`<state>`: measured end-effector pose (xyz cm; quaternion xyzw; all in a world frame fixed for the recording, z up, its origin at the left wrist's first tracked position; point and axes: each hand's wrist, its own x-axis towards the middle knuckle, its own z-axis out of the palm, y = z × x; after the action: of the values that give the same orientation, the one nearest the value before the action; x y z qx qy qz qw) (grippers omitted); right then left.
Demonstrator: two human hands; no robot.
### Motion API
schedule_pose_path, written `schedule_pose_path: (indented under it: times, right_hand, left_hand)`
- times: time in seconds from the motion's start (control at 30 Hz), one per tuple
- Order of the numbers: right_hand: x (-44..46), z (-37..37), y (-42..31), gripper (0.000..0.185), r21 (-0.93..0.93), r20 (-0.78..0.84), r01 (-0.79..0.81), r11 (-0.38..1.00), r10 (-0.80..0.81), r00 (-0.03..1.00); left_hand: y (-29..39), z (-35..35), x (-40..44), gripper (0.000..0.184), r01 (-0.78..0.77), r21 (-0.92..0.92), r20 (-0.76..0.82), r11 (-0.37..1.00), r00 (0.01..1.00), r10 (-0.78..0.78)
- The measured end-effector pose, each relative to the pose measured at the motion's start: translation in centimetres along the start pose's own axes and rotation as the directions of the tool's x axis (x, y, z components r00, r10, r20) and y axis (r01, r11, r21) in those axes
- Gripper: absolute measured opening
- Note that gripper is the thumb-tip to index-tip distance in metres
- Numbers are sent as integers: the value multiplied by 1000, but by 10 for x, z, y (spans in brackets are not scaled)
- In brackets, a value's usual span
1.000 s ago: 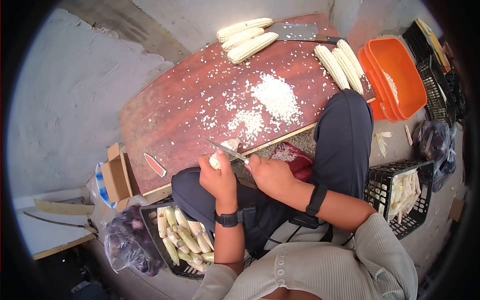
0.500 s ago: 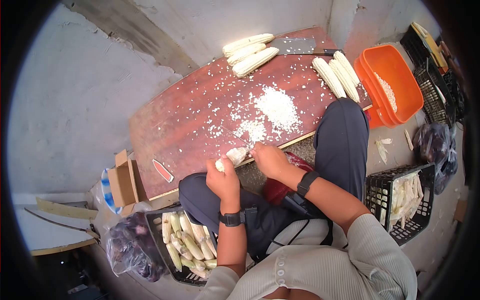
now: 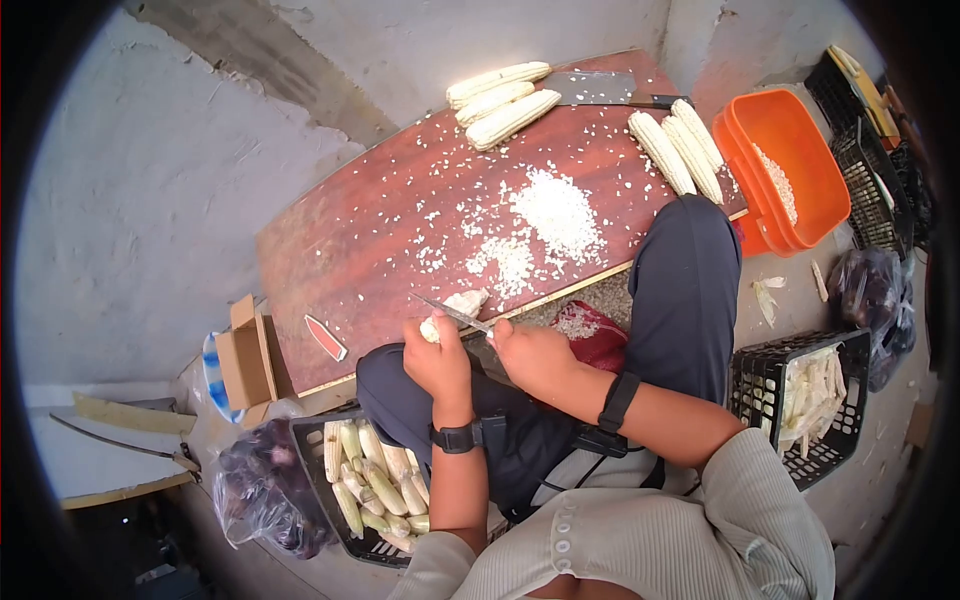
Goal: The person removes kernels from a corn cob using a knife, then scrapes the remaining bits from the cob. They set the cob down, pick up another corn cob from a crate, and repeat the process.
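My left hand (image 3: 436, 362) is closed round a pale corn cob (image 3: 466, 302), held at the near edge of the reddish board (image 3: 370, 240). In my right hand (image 3: 533, 352) is a knife (image 3: 452, 313), gripped by its handle. Its thin blade points to the left and lies across the cob, close to my left fingers. Past the cob, a loose pile of white corn kernels (image 3: 560, 215) spreads over the board, with stray kernels scattered around it.
Whole corn cobs (image 3: 513, 119) lie at the board's back beside a cleaver (image 3: 595, 89); more cobs (image 3: 664, 153) rest at right. An orange bin (image 3: 778, 130) holds kernels. Black crates of corn (image 3: 345, 530) and husks (image 3: 855, 400) flank my legs. A cardboard box (image 3: 245, 362) stands left.
My right hand and the knife have come back toward me, and the blade now lies over the cob instead of beyond it. My left hand has shifted slightly left with the cob.
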<state>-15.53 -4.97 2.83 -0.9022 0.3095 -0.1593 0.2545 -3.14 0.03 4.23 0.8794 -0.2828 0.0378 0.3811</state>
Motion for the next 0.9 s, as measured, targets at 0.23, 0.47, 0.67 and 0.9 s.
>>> schedule_pose_path:
  times: [0.23,0.47,0.67,0.9]
  right_hand:
    - [20,9,1,14,-114,1,4,993,-4,1000]
    - [29,32,53,21,85,193,-191,978,172,966]
    - [12,-9,30,22,124,-14,-82,989,84,996]
    - [-5,-8,5,12,5,-13,-22,1000,22,1000]
  left_hand:
    - [3,-1,-1,30,-38,4,24,999,999,38]
    - [9,4,-7,31,-13,-7,6,1000,1000,13]
    - [8,2,-9,27,-61,-77,-42,995,997,58]
    - [14,2,-11,24,-87,-10,-23,996,996,87]
